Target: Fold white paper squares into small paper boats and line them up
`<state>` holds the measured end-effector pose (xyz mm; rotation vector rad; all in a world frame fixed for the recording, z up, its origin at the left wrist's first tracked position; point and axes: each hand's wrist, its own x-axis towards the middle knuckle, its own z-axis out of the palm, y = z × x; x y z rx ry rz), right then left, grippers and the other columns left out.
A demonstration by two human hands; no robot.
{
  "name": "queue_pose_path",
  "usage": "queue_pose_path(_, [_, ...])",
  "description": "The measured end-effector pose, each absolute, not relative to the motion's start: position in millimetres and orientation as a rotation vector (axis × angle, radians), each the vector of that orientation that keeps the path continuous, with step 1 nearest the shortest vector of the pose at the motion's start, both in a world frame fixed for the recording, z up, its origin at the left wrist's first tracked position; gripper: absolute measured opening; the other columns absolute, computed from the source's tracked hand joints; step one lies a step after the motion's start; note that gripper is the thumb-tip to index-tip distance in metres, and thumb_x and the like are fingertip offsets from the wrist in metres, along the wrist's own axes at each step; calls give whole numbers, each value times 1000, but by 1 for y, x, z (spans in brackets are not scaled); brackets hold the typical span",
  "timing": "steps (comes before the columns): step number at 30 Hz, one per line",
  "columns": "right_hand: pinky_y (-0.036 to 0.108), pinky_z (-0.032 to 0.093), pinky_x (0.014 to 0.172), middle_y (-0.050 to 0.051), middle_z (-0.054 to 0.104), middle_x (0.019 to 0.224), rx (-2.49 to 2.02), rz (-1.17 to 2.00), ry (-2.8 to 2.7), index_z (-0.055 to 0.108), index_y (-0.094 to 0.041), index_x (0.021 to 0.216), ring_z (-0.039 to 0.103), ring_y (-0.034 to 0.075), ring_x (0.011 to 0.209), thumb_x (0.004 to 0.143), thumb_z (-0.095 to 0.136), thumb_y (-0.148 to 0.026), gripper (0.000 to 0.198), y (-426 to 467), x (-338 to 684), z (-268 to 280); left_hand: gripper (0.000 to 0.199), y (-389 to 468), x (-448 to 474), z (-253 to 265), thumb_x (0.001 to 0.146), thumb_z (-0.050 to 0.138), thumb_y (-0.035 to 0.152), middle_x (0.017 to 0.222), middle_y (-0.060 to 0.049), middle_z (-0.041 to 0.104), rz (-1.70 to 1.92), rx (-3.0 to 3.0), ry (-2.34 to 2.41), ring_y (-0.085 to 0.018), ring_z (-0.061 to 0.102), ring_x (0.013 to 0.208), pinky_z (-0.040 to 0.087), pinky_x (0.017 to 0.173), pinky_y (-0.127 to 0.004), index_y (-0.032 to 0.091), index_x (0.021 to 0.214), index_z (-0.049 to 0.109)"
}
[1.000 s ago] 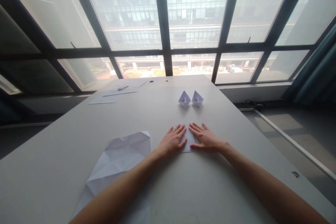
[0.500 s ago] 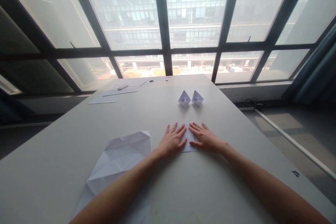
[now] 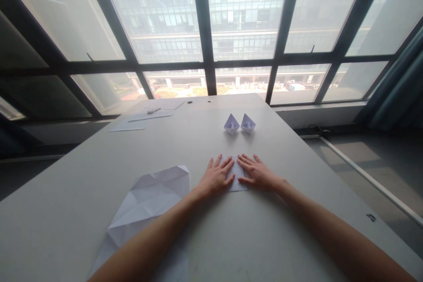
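A small folded sheet of white paper (image 3: 237,178) lies flat on the white table (image 3: 264,238). My left hand (image 3: 215,177) rests on its left side, fingers spread and pointing away from me. On its right side lies my right hand (image 3: 256,172), also with the fingers spread. Both hands partly cover the paper, and a strip of it shows between them. Beyond my hands stand two folded paper boats (image 3: 231,124), side by side. A large creased sheet of paper (image 3: 148,198) lies under my left forearm, which hides part of it.
Flat paper sheets (image 3: 132,122) lie at the far left of the table, with a small white object (image 3: 153,110) on top. A small dark mark (image 3: 370,217) shows near the right edge. Tall windows (image 3: 244,13) stand behind the table, and a blue curtain (image 3: 396,88) hangs at right.
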<state>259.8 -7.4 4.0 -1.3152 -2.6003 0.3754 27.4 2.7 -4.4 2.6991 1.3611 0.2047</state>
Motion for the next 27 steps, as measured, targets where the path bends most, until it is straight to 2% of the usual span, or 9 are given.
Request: queue_pose_path(27, [50, 7, 121, 9, 21, 161, -1309, 370, -2592, 22, -18, 156, 17, 27, 149, 93, 42, -64, 81, -7, 260, 3, 61, 3, 27, -4, 97, 36, 50, 161, 2, 25, 218, 2694, 1365, -33, 11, 150, 9, 119, -58, 32, 155, 26])
